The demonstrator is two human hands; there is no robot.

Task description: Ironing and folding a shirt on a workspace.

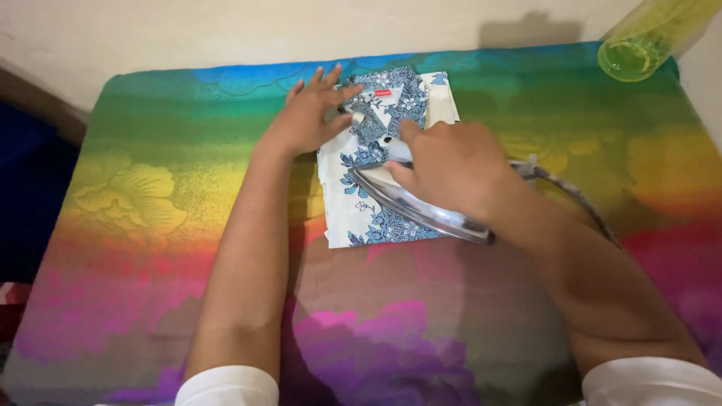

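Left hand: my left hand (307, 116) lies flat with fingers spread, pressing down on the upper left part of the folded shirt (380, 162) — open palm, gripping nothing.
Right hand: my right hand (451, 167) is clenched around the handle of the iron (417, 203); the handle itself is hidden under my fingers.
Folded shirt: one piece of thin white cotton-like cloth printed with blue flowers and leaves, folded into a neat rectangle. Its collar faces up at the far end with a small red label inside. It lies near the middle of the board, toward the far edge.
Iron: one, with a shiny metal soleplate that tapers to a point — the tip aims left, and the plate rests on the lower half of the shirt.
Cord: one braided fabric cord (571, 197) runs from the back of the iron off to the right, across the cover.
Board cover: one soft cloth cover (135, 225) in rainbow bands, blue and green at the far side, then yellow, red, pink and purple toward me, with large flower shapes printed in it. It looks a little wrinkled.
Bottle: one clear yellow-green plastic bottle (650, 37) at the far right corner, tilted in view; I cannot tell what is in it.
Sleeves: two white sleeve ends (226, 387) show at my upper arms.
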